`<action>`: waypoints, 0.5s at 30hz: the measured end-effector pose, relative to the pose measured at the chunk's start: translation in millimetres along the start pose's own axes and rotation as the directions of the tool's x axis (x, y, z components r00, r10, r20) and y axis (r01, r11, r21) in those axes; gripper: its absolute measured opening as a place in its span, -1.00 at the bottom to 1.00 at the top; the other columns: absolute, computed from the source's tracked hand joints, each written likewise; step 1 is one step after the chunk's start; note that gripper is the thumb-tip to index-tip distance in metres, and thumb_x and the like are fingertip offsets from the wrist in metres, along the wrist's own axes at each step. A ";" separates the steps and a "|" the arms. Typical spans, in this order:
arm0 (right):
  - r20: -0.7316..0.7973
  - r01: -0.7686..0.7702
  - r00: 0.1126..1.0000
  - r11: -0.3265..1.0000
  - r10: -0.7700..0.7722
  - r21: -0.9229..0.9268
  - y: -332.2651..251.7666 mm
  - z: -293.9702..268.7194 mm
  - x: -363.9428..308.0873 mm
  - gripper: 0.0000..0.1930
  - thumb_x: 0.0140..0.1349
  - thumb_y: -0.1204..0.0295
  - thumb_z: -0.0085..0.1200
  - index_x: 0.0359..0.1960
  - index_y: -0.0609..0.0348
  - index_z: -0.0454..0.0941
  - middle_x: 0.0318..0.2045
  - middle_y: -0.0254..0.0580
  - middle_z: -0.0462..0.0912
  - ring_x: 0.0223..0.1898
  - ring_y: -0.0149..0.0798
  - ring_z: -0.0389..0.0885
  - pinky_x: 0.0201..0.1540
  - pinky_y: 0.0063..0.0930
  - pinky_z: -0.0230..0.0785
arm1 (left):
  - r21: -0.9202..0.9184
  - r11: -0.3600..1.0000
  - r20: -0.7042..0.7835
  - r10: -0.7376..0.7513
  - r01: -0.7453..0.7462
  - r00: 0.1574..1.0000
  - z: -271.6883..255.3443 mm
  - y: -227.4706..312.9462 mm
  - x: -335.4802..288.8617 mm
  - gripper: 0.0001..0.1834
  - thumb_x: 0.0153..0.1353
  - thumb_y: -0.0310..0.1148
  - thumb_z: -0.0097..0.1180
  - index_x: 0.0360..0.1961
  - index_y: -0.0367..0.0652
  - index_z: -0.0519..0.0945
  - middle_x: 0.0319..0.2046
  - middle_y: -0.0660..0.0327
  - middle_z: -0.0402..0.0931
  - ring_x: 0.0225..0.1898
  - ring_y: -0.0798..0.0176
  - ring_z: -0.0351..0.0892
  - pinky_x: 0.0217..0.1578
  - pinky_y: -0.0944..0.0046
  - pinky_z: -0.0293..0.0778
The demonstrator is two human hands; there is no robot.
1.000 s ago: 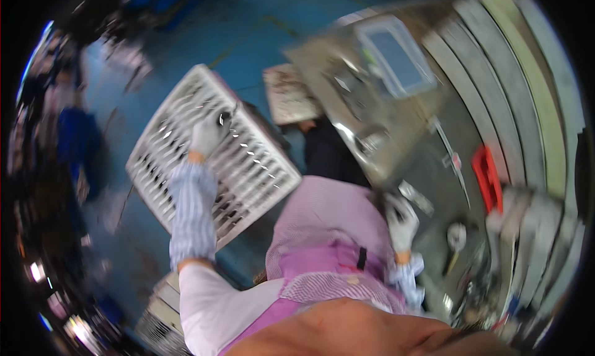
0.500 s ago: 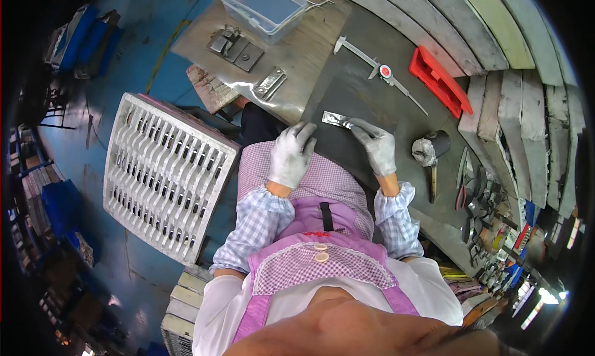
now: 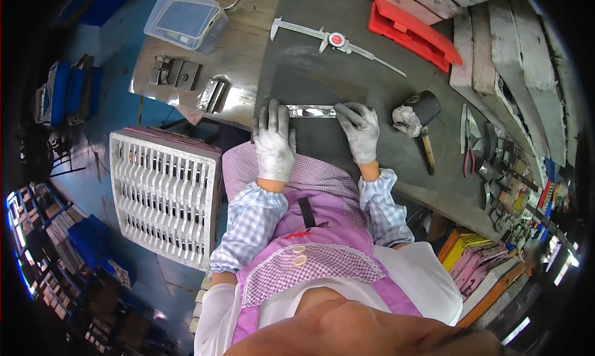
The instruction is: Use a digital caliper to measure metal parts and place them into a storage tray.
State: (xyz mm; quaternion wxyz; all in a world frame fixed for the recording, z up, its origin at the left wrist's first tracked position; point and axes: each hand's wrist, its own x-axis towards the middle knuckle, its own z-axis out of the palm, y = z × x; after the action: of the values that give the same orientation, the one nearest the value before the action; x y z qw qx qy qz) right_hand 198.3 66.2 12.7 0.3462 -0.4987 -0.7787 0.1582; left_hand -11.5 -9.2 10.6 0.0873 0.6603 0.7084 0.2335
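Note:
A narrow, shiny metal strip [image 3: 312,111] lies across the dark mat in front of me. My right hand [image 3: 361,134], in a white work glove, pinches its right end between thumb and fingers. At the other end my left hand [image 3: 274,146], gloved the same way, is laid flat with fingers stretched forward, the fingertips beside or touching the strip's left end. Farther off on the mat is a dial caliper [image 3: 334,40], its jaws toward the left. To the right of my right hand rests a black-headed mallet [image 3: 424,111], partly wrapped in something pale, with a wooden handle.
On the left part of the table are a clear plastic box [image 3: 186,22], a metal fixture [image 3: 175,73] and a small metal block [image 3: 212,95]. A red tray [image 3: 414,33] sits at the back right. Pliers [image 3: 469,160] lie right. A white slotted rack [image 3: 162,198] holding metal parts stands left.
My left hand has reached forward and flattened at the strip's left end. The strip now lies level between both hands, and my right hand keeps its right end. The view has shifted rightward.

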 end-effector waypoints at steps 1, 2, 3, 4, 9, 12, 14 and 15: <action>-0.054 -0.009 0.998 0.998 0.012 0.057 3.0 4.3 -2.8 -0.78 0.05 0.45 0.41 -0.23 -0.14 0.80 -0.17 -0.39 0.72 -0.18 -0.21 0.66 -0.14 -0.24 0.45 | 0.027 1.000 0.005 0.007 -0.007 1.000 0.7 -0.9 -0.9 -0.27 0.29 -0.32 0.14 0.46 -0.20 0.19 0.47 -0.03 0.16 0.45 -0.19 0.19 0.45 -0.21 0.10; -0.061 -0.013 0.998 0.999 0.016 0.053 4.6 7.3 -4.2 -0.74 0.03 0.47 0.41 -0.21 -0.14 0.80 -0.17 -0.40 0.72 -0.19 -0.21 0.65 -0.15 -0.23 0.45 | 0.031 0.999 0.005 0.025 -0.025 1.000 1.6 -1.4 -0.8 -0.27 0.29 -0.32 0.14 0.46 -0.20 0.19 0.47 -0.03 0.16 0.45 -0.19 0.19 0.45 -0.21 0.10; -0.065 -0.009 0.998 1.000 0.011 0.018 4.9 9.9 -3.9 -0.71 0.01 0.50 0.41 -0.19 -0.14 0.79 -0.17 -0.40 0.72 -0.20 -0.21 0.65 -0.16 -0.23 0.44 | 0.035 0.999 -0.003 0.022 -0.022 1.000 1.7 -1.9 -1.1 -0.27 0.30 -0.33 0.13 0.46 -0.21 0.19 0.47 -0.04 0.16 0.45 -0.19 0.19 0.45 -0.21 0.10; -0.068 -0.019 0.997 0.998 0.023 0.053 4.5 10.2 -2.6 -0.71 0.01 0.50 0.41 -0.19 -0.14 0.79 -0.17 -0.40 0.72 -0.20 -0.21 0.65 -0.16 -0.23 0.44 | 0.043 0.999 -0.015 0.025 -0.025 1.000 2.5 -1.7 -1.1 -0.28 0.30 -0.33 0.13 0.45 -0.21 0.20 0.47 -0.04 0.16 0.45 -0.19 0.20 0.44 -0.21 0.10; 0.052 -0.081 0.995 0.997 0.079 0.019 -8.8 -8.3 8.0 -0.63 0.07 0.39 0.39 -0.03 -0.14 0.75 -0.02 -0.29 0.71 -0.18 -0.11 0.65 -0.15 -0.18 0.44 | 0.045 0.999 -0.013 0.029 -0.028 1.000 5.3 0.4 -2.1 -0.28 0.30 -0.33 0.13 0.45 -0.21 0.21 0.47 -0.06 0.16 0.45 -0.19 0.18 0.43 -0.24 0.12; 0.198 0.135 0.976 0.966 -0.092 -0.218 -21.2 -19.0 11.4 -0.61 0.11 0.32 0.36 0.03 -0.10 0.72 0.06 -0.21 0.68 -0.13 -0.02 0.65 -0.10 -0.14 0.46 | 0.070 0.997 -0.019 0.031 -0.030 0.999 0.2 -0.7 0.1 -0.26 0.24 -0.32 0.19 0.43 -0.23 0.28 0.46 -0.07 0.18 0.45 -0.22 0.18 0.42 -0.25 0.14; 0.148 0.065 0.988 0.987 -0.043 -0.149 -28.8 -19.0 17.4 -0.60 0.12 0.38 0.34 0.05 -0.10 0.72 0.11 -0.18 0.65 -0.08 -0.01 0.64 -0.04 -0.13 0.48 | -0.008 0.999 -0.073 0.047 -0.048 0.996 -10.1 1.3 4.9 -0.22 0.16 -0.26 0.30 0.42 -0.21 0.36 0.44 -0.08 0.21 0.43 -0.26 0.18 0.41 -0.22 0.17; 0.137 0.034 0.990 0.995 -0.022 -0.089 -36.2 -14.1 18.0 -0.62 0.13 0.41 0.32 0.03 -0.10 0.73 0.07 -0.15 0.67 -0.10 -0.01 0.66 -0.05 -0.14 0.49 | -0.127 0.992 0.035 -0.022 0.026 0.999 -18.0 3.7 6.9 -0.28 0.15 -0.39 0.32 0.36 -0.27 0.41 0.41 -0.17 0.25 0.44 -0.31 0.20 0.40 -0.21 0.21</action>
State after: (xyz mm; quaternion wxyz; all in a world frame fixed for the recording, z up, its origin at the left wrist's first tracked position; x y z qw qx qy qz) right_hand 179.3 64.3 51.1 0.2714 -0.4911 -0.8138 0.1511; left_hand -16.8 -6.3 29.3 0.1440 0.6486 0.6984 0.2660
